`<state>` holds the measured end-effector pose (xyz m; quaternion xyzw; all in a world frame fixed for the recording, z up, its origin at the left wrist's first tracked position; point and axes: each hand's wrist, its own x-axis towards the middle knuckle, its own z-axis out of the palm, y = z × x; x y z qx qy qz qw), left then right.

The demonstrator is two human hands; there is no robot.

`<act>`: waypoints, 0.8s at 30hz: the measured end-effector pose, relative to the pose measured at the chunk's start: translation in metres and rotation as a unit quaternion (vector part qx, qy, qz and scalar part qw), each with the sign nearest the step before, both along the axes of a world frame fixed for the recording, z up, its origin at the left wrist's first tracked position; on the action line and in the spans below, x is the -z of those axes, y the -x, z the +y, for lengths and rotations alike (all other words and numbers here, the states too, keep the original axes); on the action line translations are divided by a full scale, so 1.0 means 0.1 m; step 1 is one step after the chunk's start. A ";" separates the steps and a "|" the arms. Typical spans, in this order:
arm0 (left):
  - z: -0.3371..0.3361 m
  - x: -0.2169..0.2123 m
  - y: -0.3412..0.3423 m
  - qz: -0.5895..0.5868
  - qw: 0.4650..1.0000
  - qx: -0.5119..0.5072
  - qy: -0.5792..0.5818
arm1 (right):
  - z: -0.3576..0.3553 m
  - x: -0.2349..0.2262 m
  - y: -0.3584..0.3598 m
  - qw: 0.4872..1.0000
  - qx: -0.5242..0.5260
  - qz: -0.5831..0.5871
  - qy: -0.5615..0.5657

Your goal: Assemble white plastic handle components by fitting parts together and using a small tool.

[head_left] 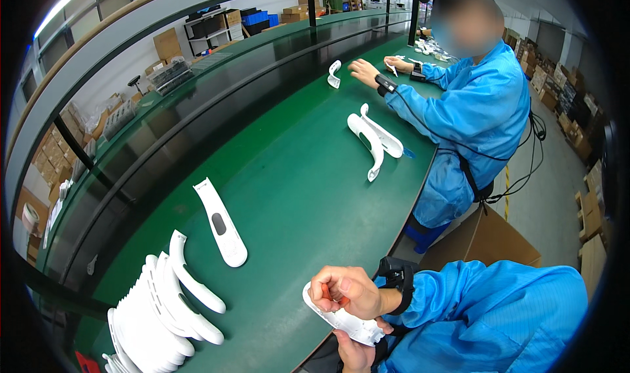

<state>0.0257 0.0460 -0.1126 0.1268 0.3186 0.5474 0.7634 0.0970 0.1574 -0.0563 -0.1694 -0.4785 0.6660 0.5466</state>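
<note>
At the near edge of the green table, my left hand [355,352] grips the lower end of a white plastic shell [351,322], whose inner side with small ribs faces up. Above that shell is my right hand [349,293], its fingers curled around a small orange-red object [326,291]; its kind is mostly hidden by the fingers. Farther left lies a single long white shell [221,223] with a dark oval in it. Beside this one, a row of several similar curved white shells [147,314] leans together at the lower left.
Across the green tabletop [289,196], two white shells [371,137] lie by a co-worker in a blue smock [459,104]. Another white piece [334,74] stands near that person's hand. A rail [197,107] runs along the far side. A cardboard box [489,242] stands on the right.
</note>
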 end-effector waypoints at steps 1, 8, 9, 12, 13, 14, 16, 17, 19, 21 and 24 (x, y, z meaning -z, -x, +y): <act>0.00 0.01 0.00 0.006 1.000 0.002 -0.010 | -0.01 0.00 0.00 1.000 0.002 0.000 0.003; -0.02 0.01 0.01 0.016 1.000 0.004 -0.008 | -0.03 -0.05 0.00 1.000 -0.003 -0.015 0.005; -0.02 0.01 0.01 0.016 1.000 0.004 -0.008 | -0.03 -0.04 0.00 1.000 -0.004 -0.014 0.004; -0.04 0.00 0.00 0.028 1.000 0.004 -0.005 | -0.04 -0.05 0.00 1.000 -0.005 -0.017 0.001; -0.04 -0.01 0.00 0.029 1.000 -0.002 0.000 | -0.05 -0.05 0.00 1.000 -0.005 -0.020 -0.001; -0.04 -0.02 0.00 0.031 0.999 -0.009 0.006 | -0.05 -0.06 -0.01 1.000 -0.004 -0.020 -0.001; -0.03 -0.06 -0.01 0.029 0.999 -0.011 0.009 | -0.06 -0.08 -0.01 1.000 -0.005 -0.027 -0.010; -0.02 -0.07 -0.01 0.029 0.999 -0.013 0.012 | -0.05 -0.07 -0.01 1.000 -0.004 -0.029 -0.009; -0.02 -0.05 -0.01 0.028 1.000 -0.005 0.001 | -0.04 -0.04 -0.01 0.999 -0.010 -0.035 -0.017; -0.01 -0.05 0.00 0.029 1.000 0.002 -0.006 | -0.03 -0.09 0.00 0.997 0.001 -0.073 -0.037; -0.01 -0.09 -0.02 0.017 0.999 -0.015 0.029 | -0.03 -0.11 0.03 0.991 0.016 -0.115 -0.074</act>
